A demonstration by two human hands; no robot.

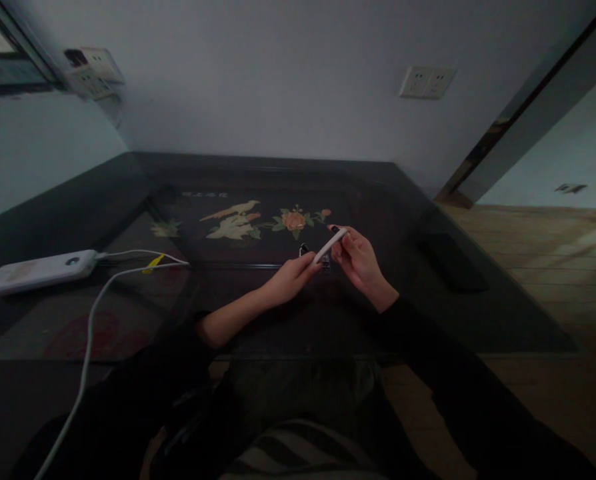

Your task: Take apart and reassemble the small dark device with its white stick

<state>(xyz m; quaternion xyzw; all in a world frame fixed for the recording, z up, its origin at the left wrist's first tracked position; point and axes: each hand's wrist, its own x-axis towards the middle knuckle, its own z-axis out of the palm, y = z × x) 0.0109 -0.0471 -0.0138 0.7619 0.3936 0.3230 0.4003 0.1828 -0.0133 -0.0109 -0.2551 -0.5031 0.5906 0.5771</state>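
Observation:
Above the dark table [288, 327], my left hand [289, 277] and my right hand [357, 261] grip a slim white bar-shaped object [329, 246]. It slants upward to the right. My left hand is closed around its lower end, and the right fingers pinch near its upper end, where something small and black shows at the fingertips. A small black piece [304, 249] sticks up beside my left fingers. Just under the bar a small dark patterned item [326, 264] is partly hidden; I cannot make out its kind.
On the left lies a white power-bank-like device [43, 272] with a white cable [89, 333] and a yellow tag [153, 263]. A flat black object [453, 261] rests at the right. Bird-and-flower decoration [293, 221] covers the tabletop; wall sockets [428, 82] are behind.

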